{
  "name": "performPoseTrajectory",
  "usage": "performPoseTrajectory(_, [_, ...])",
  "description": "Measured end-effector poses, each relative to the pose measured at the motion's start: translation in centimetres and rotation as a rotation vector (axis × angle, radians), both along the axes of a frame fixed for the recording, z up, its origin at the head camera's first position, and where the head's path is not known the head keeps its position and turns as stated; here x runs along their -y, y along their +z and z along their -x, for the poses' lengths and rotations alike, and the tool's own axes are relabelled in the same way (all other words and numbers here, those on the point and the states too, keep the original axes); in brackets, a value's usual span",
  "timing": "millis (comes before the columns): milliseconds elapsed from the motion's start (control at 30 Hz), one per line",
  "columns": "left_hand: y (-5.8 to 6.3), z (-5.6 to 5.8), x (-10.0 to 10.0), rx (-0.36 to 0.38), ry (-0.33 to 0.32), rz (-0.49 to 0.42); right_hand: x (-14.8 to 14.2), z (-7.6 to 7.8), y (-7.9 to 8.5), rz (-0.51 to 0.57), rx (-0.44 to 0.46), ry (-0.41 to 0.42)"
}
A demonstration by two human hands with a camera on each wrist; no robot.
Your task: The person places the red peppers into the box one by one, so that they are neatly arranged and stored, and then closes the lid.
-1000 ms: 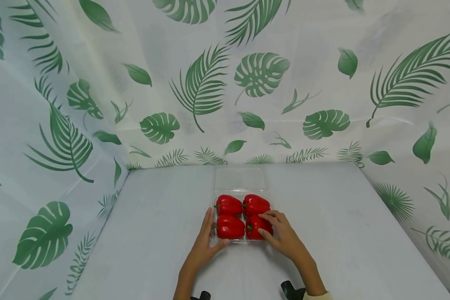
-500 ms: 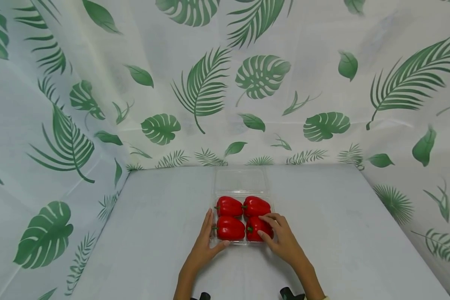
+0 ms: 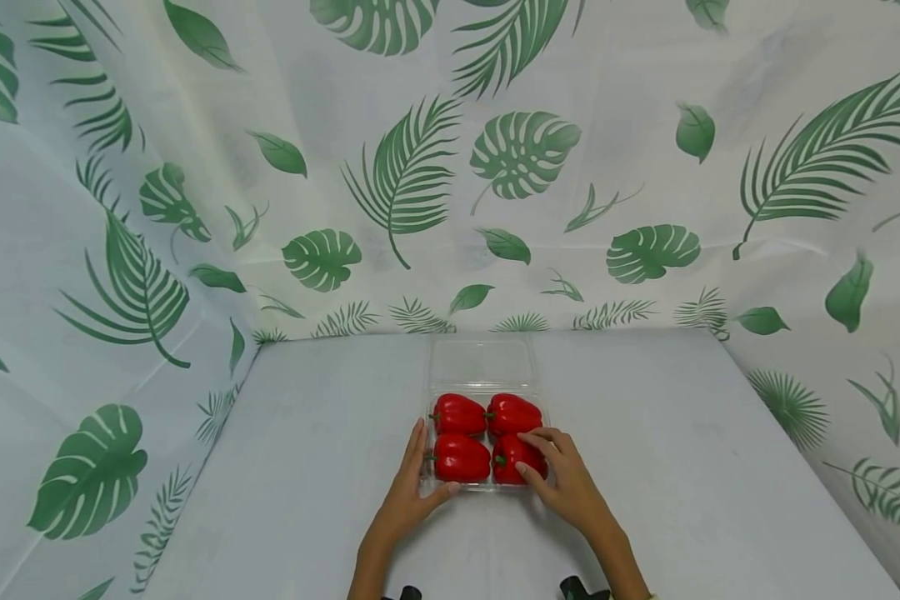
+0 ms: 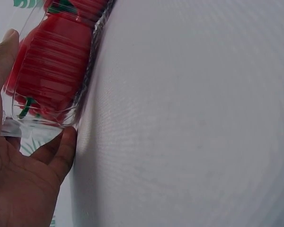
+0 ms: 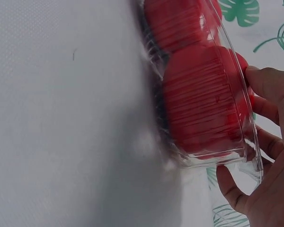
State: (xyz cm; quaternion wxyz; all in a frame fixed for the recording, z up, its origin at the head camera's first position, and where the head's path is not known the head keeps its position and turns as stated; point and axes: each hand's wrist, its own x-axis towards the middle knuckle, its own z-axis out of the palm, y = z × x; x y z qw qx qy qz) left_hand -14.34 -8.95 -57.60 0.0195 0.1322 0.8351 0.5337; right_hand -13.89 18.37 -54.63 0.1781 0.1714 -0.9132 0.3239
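Note:
A clear plastic clamshell box [image 3: 484, 488] holds several red bell peppers in two rows, with its lid [image 3: 482, 362] folded back, away from me. At its near left corner my left hand [image 3: 405, 492] has straight fingers along the left wall and the thumb on the front rim. In the left wrist view that thumb [image 4: 8, 45] touches the rim and the fingertips lie against the wall. My right hand [image 3: 570, 479] holds the near right bell pepper [image 3: 508, 467] between thumb and index finger. The other right fingers [image 5: 229, 187] are outside the box wall.
The box stands on a white-covered table [image 3: 307, 417]. A white cloth with green leaf prints [image 3: 607, 100] hangs behind and at both sides. Dark wrist-camera mounts [image 3: 577, 587] show at the bottom edge.
The head view has tilted slightly. Both hands, the box and the bell peppers stay in practically the same places.

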Motion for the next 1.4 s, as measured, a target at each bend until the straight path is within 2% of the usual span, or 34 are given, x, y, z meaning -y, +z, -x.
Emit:
performPoseTrajectory(267, [0.2,0.0,0.0,0.009,0.005,-0.002,0.0,0.2,0.6,-0.010,0.003,0.023])
performPoseTrajectory(767, [0.1,0.0,0.0,0.008,0.002,-0.009,0.1,0.0,0.3,0.020,0.048,-0.009])
performPoseTrajectory(1167, [0.0,-0.1,-0.1,0.009,0.004,-0.011,-0.6,0.5,0.5,0.060,0.044,0.026])
performPoseTrajectory(1400, [0.1,0.0,0.0,0.008,0.010,-0.005,-1.3,1.3,1.6,0.126,0.136,0.029])
